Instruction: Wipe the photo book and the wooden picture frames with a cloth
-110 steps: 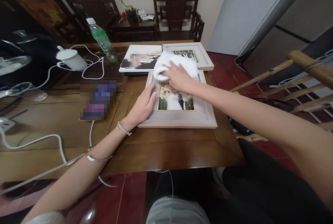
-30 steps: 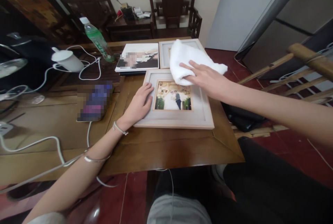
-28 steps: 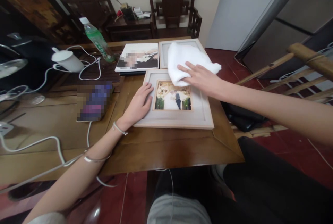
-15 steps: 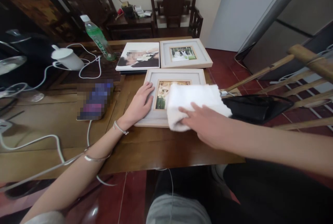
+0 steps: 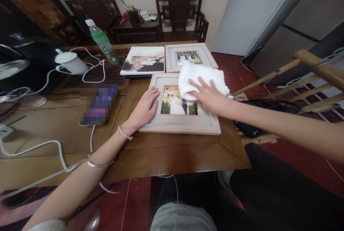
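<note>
A picture frame point(image 5: 188, 130) with a pale wooden border and a wedding photo lies flat on the table in front of me. Along its left edge rests my left hand point(image 5: 146, 107), fingers stretched out flat on the border. My right hand point(image 5: 208, 95) holds a folded white towel point(image 5: 201, 75) against the frame's upper right part, its fingers spread over the fabric. The towel hides that corner and overlaps the near edge of a second picture frame point(image 5: 208, 52) behind. To the left of that one, a white-covered wedding album or photo panel point(image 5: 131, 59) lies on a dark flat thing.
On the wooden table point(image 5: 161, 155) to the left are a phone point(image 5: 99, 105) on a white cable, a lidded white cup point(image 5: 70, 61) and a green-labelled bottle point(image 5: 103, 43). A wooden chair point(image 5: 319, 70) with a black bag point(image 5: 255, 123) stands at right.
My right hand has slid the towel up and away from me across the frame, uncovering most of the photo and the lower right corner. My left hand stays on the left edge.
</note>
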Demonstrator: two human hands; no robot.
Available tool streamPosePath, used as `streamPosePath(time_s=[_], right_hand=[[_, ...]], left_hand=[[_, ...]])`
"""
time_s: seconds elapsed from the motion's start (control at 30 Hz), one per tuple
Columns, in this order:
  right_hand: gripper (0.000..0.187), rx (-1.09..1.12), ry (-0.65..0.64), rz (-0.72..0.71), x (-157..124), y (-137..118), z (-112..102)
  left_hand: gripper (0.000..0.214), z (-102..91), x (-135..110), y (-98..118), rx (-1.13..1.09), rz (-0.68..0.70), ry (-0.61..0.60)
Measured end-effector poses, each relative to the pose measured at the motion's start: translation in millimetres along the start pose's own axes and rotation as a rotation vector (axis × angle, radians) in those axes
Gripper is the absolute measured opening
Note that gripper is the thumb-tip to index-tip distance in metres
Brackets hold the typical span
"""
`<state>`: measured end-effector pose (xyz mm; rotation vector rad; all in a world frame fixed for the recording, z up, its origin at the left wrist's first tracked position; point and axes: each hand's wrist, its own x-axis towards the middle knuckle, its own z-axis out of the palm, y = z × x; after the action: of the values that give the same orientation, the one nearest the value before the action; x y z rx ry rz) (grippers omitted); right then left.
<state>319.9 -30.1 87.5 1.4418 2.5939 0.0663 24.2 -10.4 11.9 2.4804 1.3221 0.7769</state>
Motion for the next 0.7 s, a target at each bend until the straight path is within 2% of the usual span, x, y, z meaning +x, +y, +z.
streamPosePath(time_s=[0.1, 0.2, 0.33, 0.47, 0.57, 0.63, 0.7], right_hand=[[0.085, -0.043, 0.029, -0.006, 25.9, 17.3, 0.6], [0.077, -0.062, -0.039, -0.014, 30.1, 3.0, -1.8], [0.072, -0.025, -0.155, -0.013, -0.2, -42.3, -15.5], [0.076, 0.134, -0.338, -0.104, -43.5, -82.8, -49.2], [0.075, 0.239, -0.415, -0.199, -62.4, -100.6, -66.7], [0.077, 0.243, -0.396, -0.247, -64.6, -104.0, -63.2], [0.077, 0.219, -0.311, -0.263, -58.5, -98.5, -48.0]], left_hand=[[0.047, -0.3, -0.3, 0.2, -0.003, -0.006, -0.002], [0.047, -0.7, -0.5, -0.5, -0.010, -0.004, 0.003], [0.047, -0.8, -0.4, -1.1, -0.007, -0.004, 0.001], [0.048, -0.3, 0.2, -0.6, -0.002, -0.012, -0.001], [0.048, -0.4, 1.0, 0.3, -0.003, -0.017, -0.006], [0.049, -0.7, 1.4, 0.8, -0.004, -0.017, -0.011], [0.049, -1.0, 1.5, 1.2, -0.006, -0.016, -0.012]])
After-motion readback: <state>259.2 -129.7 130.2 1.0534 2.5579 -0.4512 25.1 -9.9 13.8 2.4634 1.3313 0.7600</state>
